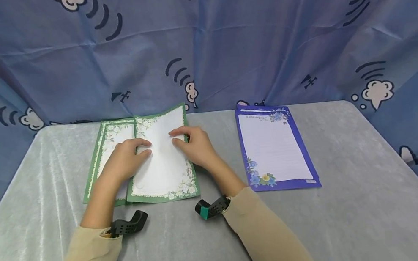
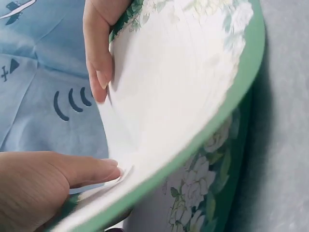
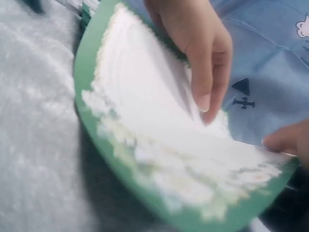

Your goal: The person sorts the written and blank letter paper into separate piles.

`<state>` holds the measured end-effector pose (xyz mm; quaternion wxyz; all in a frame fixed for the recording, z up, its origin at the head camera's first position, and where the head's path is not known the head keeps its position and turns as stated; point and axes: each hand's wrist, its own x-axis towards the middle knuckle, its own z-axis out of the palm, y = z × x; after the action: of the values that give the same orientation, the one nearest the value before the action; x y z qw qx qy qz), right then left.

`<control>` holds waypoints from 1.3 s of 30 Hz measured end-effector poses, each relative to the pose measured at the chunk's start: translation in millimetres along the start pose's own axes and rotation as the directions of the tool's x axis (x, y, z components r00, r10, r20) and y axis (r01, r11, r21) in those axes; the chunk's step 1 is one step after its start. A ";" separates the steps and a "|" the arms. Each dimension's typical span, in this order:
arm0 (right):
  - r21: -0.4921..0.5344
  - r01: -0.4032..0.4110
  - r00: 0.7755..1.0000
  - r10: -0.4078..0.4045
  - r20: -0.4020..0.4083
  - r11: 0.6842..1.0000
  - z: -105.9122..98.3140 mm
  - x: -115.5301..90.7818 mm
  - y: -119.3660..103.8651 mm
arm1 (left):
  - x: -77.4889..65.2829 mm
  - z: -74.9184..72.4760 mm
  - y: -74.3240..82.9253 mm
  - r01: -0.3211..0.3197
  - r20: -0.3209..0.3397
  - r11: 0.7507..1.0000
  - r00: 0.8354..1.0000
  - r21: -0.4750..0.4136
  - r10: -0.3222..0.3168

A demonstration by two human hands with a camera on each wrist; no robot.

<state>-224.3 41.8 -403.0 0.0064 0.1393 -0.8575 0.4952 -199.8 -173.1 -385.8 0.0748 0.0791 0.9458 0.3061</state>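
A white sheet of letter paper (image 1: 167,169) with a green border and printed white flowers is held up off the table, bowed between both hands. My left hand (image 1: 125,158) grips its left side, the thumb lying on the white face in the left wrist view. Gripping the right side is my right hand (image 1: 195,147), its thumb and forefinger over the face. Some fingers of both hands are hidden behind the paper. Partly beneath the held sheet, to its left, lie more green-bordered sheets (image 1: 97,176).
Purple-bordered sheets (image 1: 277,148) with blue flowers lie in a slightly uneven stack to the right. A grey cloth covers the table (image 1: 369,198). Behind its far edge hangs a blue printed curtain (image 1: 247,58). Each wrist wears a black camera mount (image 1: 128,224).
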 end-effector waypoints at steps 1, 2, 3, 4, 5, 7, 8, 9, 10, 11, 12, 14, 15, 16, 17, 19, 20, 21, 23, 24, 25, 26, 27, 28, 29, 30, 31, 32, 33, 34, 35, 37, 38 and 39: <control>-0.007 -0.004 1.000 0.004 0.007 1.000 1.1 0.0 0.2 | 0.2 0.5 0.2 0.000 0.001 1.000 1.000 -0.001 0.000; -0.009 -0.008 1.000 0.008 0.013 1.000 2.0 0.1 0.5 | 0.5 0.8 0.1 0.000 0.003 1.000 1.000 -0.004 0.000; -0.007 -0.013 1.000 0.013 0.016 1.000 2.4 0.3 1.1 | 0.7 0.9 -0.1 0.000 0.004 1.000 1.000 -0.006 0.000; -0.004 -0.018 1.000 0.019 0.016 1.000 2.5 0.5 1.4 | 0.8 0.9 -0.3 -0.001 0.004 1.000 1.000 -0.008 0.001; -0.004 -0.024 1.000 0.024 0.015 1.000 2.3 0.5 2.1 | 0.9 0.8 -0.7 -0.003 0.002 1.000 1.000 -0.009 0.003; 0.004 -0.033 0.999 0.033 0.012 0.999 1.4 0.5 3.5 | 1.0 0.4 -1.6 -0.006 -0.001 1.000 1.000 -0.014 0.005; 0.006 -0.035 0.999 0.035 0.009 0.999 0.8 0.5 4.1 | 1.1 0.1 -2.0 -0.007 -0.003 1.000 1.000 -0.018 0.006; 0.007 -0.037 0.999 0.037 0.008 0.999 0.1 0.3 4.8 | 1.0 -0.3 -2.3 -0.006 -0.004 1.000 1.000 -0.020 0.006; 0.005 -0.039 0.999 0.039 0.007 0.999 -0.3 0.4 5.0 | 0.7 -1.1 -2.7 -0.005 -0.008 1.000 1.000 -0.024 0.005; 0.002 -0.042 0.999 0.042 0.005 0.999 -0.7 0.4 5.1 | 0.5 -1.9 -3.2 -0.004 -0.010 1.000 1.000 -0.029 0.003; 0.003 -0.044 0.999 0.044 0.003 0.999 -1.1 0.5 5.1 | 0.2 -2.8 -3.6 0.000 -0.011 0.999 1.000 -0.035 0.000; 0.007 -0.050 0.999 0.050 -0.006 0.999 -1.8 0.6 5.0 | -0.2 -4.7 -4.3 0.001 -0.012 0.999 1.000 -0.044 -0.002; 0.012 -0.054 0.998 0.054 -0.011 0.998 -2.1 0.7 5.0 | -0.5 -5.5 -4.6 0.003 -0.014 0.999 1.000 -0.046 -0.003; 0.014 -0.058 0.998 0.058 -0.015 0.998 -2.4 0.8 5.0 | -0.8 -6.2 -4.7 0.006 -0.012 0.999 1.000 -0.050 -0.007; 0.013 -0.063 0.998 0.063 -0.025 0.998 -2.9 0.8 4.9 | -0.9 -6.9 -5.1 0.008 -0.011 0.999 1.000 -0.051 -0.009; 0.015 -0.070 0.996 0.071 -0.048 0.997 -3.7 1.0 4.9 | -0.8 -7.8 -5.8 0.009 -0.014 0.999 1.000 -0.048 -0.010; 0.022 -0.074 0.996 0.075 -0.056 0.997 -4.4 1.1 5.0 | -0.7 -8.1 -6.0 0.008 -0.016 0.999 1.000 -0.046 -0.009; 0.026 -0.077 0.995 0.079 -0.062 0.997 -5.3 1.1 5.0 | -0.5 -8.2 -6.4 0.007 -0.019 0.999 1.000 -0.044 -0.008; 0.039 -0.082 0.993 0.085 -0.081 0.996 -6.9 1.6 5.6 | 0.3 -8.2 -7.0 0.002 -0.027 0.999 1.000 -0.047 -0.003; 0.049 -0.082 0.993 0.086 -0.086 0.995 -7.9 1.8 5.9 | 0.6 -8.2 -7.1 -0.003 -0.031 0.999 1.000 -0.050 0.001; 0.055 -0.084 0.992 0.088 -0.091 0.995 -9.0 1.8 6.1 | 0.9 -8.0 -7.0 -0.007 -0.036 0.999 0.999 -0.052 0.005; 0.069 -0.083 0.992 0.089 -0.090 0.994 -10.1 1.8 6.3 | 1.2 -7.9 -7.2 -0.012 -0.042 0.998 0.999 -0.056 0.010; 0.075 -0.081 0.991 0.088 -0.096 0.994 -11.0 1.9 6.8 | 1.4 -7.8 -7.5 -0.014 -0.045 0.998 0.999 -0.059 0.011; 0.082 -0.081 0.991 0.089 -0.100 0.993 -11.6 2.1 7.6 | 1.5 -7.7 -8.1 -0.015 -0.048 0.998 0.999 -0.062 0.012; 0.089 -0.081 0.991 0.090 -0.102 0.993 -12.3 2.0 8.1 | 1.4 -7.8 -8.5 -0.016 -0.050 0.998 0.999 -0.064 0.013; 0.096 -0.081 0.991 0.091 -0.102 0.992 -12.8 1.9 8.7 | 1.3 -7.9 -9.1 -0.019 -0.054 0.998 0.998 -0.063 0.015; 0.103 -0.083 0.990 0.094 -0.101 0.991 -13.2 1.9 9.2 | 1.0 -8.3 -9.6 -0.019 -0.056 0.998 0.998 -0.061 0.015; 0.111 -0.082 0.991 0.093 -0.101 0.990 -13.5 2.0 9.9 | 0.7 -8.8 -10.3 -0.017 -0.057 0.998 0.998 -0.060 0.014; 0.116 -0.082 0.990 0.094 -0.101 0.990 -13.7 2.2 10.5 | 0.3 -9.4 -10.9 -0.017 -0.059 0.998 0.998 -0.059 0.013; 0.121 -0.084 0.990 0.096 -0.099 0.989 -14.1 1.9 10.8 | -0.1 -10.2 -11.2 -0.018 -0.062 0.998 0.998 -0.058 0.014; 0.126 -0.084 0.990 0.097 -0.098 0.988 -14.5 1.9 10.8 | -0.7 -11.1 -11.0 -0.019 -0.063 0.998 0.998 -0.057 0.016; 0.134 -0.082 0.991 0.096 -0.097 0.988 -15.5 1.6 10.8 | -1.4 -12.7 -10.6 -0.021 -0.064 0.998 0.998 -0.060 0.018; 0.138 -0.080 0.991 0.093 -0.097 0.987 -16.1 1.4 10.6 | -1.6 -13.4 -10.3 -0.021 -0.065 0.998 0.998 -0.060 0.017; 0.141 -0.079 0.991 0.093 -0.097 0.987 -16.7 1.2 10.5 | -1.9 -13.8 -9.8 -0.022 -0.065 0.998 0.998 -0.062 0.018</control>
<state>-230.1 60.6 -403.2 0.0196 0.0766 -0.8253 0.5591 -201.6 -189.1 -380.4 0.0437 0.0761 0.9367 0.3389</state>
